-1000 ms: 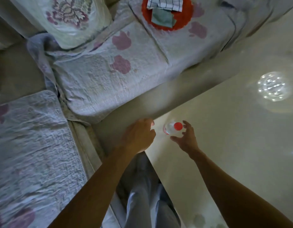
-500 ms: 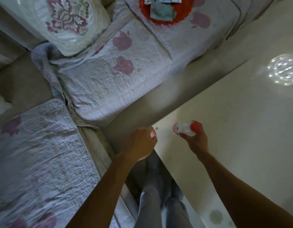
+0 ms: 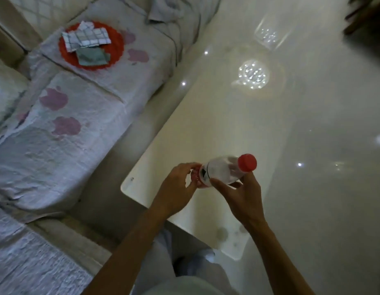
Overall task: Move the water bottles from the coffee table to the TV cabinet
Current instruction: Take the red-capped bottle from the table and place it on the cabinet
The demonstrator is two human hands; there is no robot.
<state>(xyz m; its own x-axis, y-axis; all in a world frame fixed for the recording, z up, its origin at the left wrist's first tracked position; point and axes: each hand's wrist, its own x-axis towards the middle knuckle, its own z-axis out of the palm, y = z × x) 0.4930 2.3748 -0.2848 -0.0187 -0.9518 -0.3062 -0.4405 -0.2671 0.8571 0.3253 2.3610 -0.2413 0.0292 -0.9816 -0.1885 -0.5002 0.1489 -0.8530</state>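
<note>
both hands grip one tilted water bottle [image 3: 222, 172] above the surface [image 3: 238, 124]: left hand [image 3: 176, 188] at base, right hand [image 3: 242, 194] near cap.

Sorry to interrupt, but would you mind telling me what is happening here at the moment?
A person stands at the corner of a glossy white coffee table and holds a clear water bottle with a red cap in both hands, tilted above the tabletop. The right hand grips it below the cap, and the left hand is at its lower end. A covered sofa with a red mat is beside the table. No TV cabinet is in view.
</note>
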